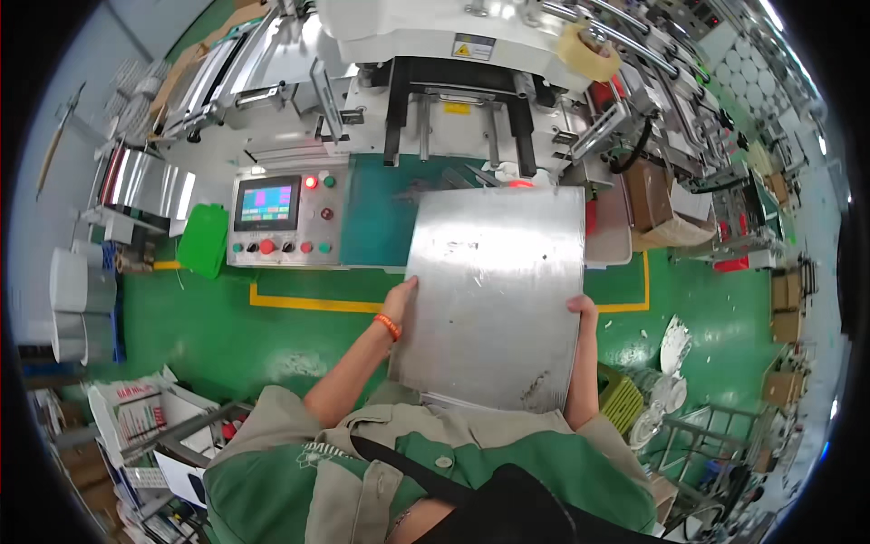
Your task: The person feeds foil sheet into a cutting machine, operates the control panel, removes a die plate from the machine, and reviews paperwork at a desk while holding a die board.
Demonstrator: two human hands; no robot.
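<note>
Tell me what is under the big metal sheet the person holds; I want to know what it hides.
The metal sheet, gripped by the left hand and right hand, covers part of the green floor, its yellow line and the machine's edge. Anything else beneath is hidden.

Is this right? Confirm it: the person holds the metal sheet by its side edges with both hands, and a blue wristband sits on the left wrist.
Not quite. The wristband is orange, not blue, as the head view shows. The rest stands: the left hand and right hand hold the metal sheet by its side edges.
</note>
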